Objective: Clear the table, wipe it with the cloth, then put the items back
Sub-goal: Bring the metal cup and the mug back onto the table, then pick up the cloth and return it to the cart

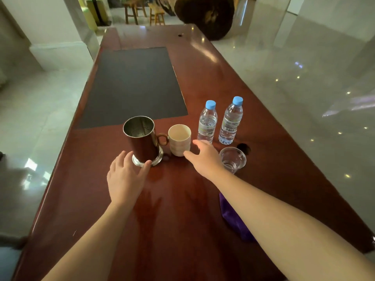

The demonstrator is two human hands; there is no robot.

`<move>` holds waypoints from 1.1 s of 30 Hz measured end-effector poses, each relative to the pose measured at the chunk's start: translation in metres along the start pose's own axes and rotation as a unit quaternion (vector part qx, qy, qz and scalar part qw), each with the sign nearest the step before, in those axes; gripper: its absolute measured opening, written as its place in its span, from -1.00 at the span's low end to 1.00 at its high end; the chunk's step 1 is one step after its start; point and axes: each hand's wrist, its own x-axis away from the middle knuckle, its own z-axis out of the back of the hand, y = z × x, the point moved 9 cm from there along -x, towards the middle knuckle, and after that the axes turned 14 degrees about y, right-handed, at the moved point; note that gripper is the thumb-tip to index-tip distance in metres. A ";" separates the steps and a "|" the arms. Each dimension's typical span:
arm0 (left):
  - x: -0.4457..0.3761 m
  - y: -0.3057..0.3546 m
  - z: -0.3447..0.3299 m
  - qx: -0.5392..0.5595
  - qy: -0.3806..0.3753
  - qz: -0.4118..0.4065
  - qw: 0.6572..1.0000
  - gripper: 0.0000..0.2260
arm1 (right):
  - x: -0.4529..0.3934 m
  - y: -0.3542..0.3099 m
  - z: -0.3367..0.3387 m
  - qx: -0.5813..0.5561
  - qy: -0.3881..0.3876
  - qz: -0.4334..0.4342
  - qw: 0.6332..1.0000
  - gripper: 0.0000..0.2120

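Left hand (124, 175) spreading open fingers at the metal mug (142, 138) base mid-frame, possibly touching, right hand (205, 157) reaching open toward the cup (179, 139).

Head view (sole camera): close, looking forward-down along table (203, 209).

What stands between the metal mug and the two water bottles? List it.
In the head view, a cream cup stands between the metal mug and the water bottles, beside the mug's handle. The right hand reaches in just before it.
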 end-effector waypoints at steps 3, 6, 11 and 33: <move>0.021 0.023 0.016 -0.038 0.003 -0.030 0.999 -0.47 | 0.018 -0.005 0.020 0.026 -0.026 0.063 0.997 -0.44; 0.041 0.050 0.030 -0.077 0.017 -0.063 0.995 -0.47 | 0.033 -0.006 0.050 0.063 -0.026 0.116 0.991 -0.44; 0.081 0.097 0.046 -0.089 0.018 -0.078 0.993 -0.47 | 0.054 0.013 0.100 0.084 -0.029 0.138 0.986 -0.47; 0.212 0.139 -0.065 0.125 -0.198 0.164 0.958 -0.37 | 0.104 0.176 0.144 0.049 -0.045 -0.090 0.994 -0.52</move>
